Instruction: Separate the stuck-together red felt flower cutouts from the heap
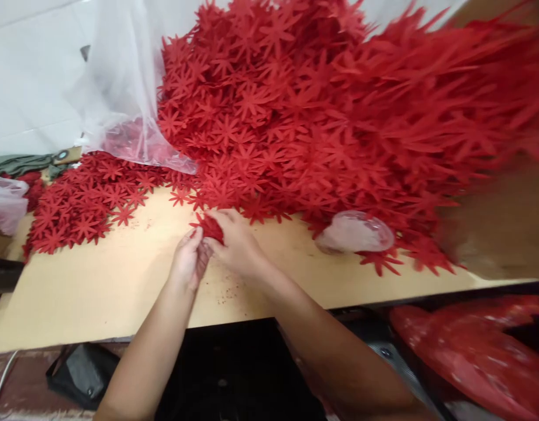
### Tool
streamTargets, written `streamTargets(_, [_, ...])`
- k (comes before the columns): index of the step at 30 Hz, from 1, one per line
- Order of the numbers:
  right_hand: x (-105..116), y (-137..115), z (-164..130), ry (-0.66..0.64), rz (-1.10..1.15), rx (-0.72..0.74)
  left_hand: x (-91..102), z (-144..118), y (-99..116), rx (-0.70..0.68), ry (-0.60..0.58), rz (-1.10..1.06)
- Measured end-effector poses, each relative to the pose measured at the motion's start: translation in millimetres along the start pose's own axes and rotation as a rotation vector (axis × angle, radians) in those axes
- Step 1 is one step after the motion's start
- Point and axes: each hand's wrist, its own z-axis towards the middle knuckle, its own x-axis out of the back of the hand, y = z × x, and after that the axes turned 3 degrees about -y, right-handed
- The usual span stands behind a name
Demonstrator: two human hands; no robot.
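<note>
At the far left edge a clear bag (4,202) is seen, and beside it a flat spread of flowers (83,202) lies on the table (98,280). A larger plastic sheet (120,99) hangs at upper left, partly over the big pile (322,111), which fills the upper middle and right of the frame.

At centre, the left hand (189,262) and right hand (237,242) are brought together just below the pile's lower edge. A small stack (209,227) of the red cut-outs is pinched between the fingertips of both hands, touching or just above the tabletop. The pieces are judged light, thin and floppy, easily bent at the petal tips and prone to sliding apart; a hold across the middle of the stack, not the tips, is judged safest.

To the right of the hands a clear bowl (355,232) rests against the pile. Bare tabletop is left open below and left of the hands; the front edge runs close under the wrists. At lower right a red bag (471,351) sits below table level.
</note>
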Motion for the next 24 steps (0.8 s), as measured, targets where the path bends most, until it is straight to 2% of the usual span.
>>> streamTargets(2, [3.1,11.3,0.6,0.025,0.153,-0.026,-0.1,-1.9,-0.9,0.006,-0.051,0.035])
streamTargets(6, [8.7,19.8,-0.7,-0.176,0.585,-0.075,0.1,-4.0,-1.8,-0.013,-0.047,0.103])
streamTargets(8, [9.7,18.5,-1.6,-0.191,0.689,-0.118,0.4,-3.8,-2.6,-0.039,-0.017,0.137])
streamTargets(13, [3.1,18.7,-1.0,-0.091,0.759,-0.174,-0.1,-0.4,-6.5,-0.136,0.023,0.173])
streamTargets(17, [-3.8,23.9,1.5,0.013,0.703,-0.211,1.8,2.0,-7.0,-0.129,0.052,0.186])
streamTargets(21, [0.1,25.5,4.8,0.177,0.661,-0.245,5.0,2.5,-4.2,-0.117,0.034,0.179])
streamTargets(24, [5.1,23.2,6.2,0.191,0.607,-0.244,4.0,1.0,-1.5,-0.128,0.021,0.188])
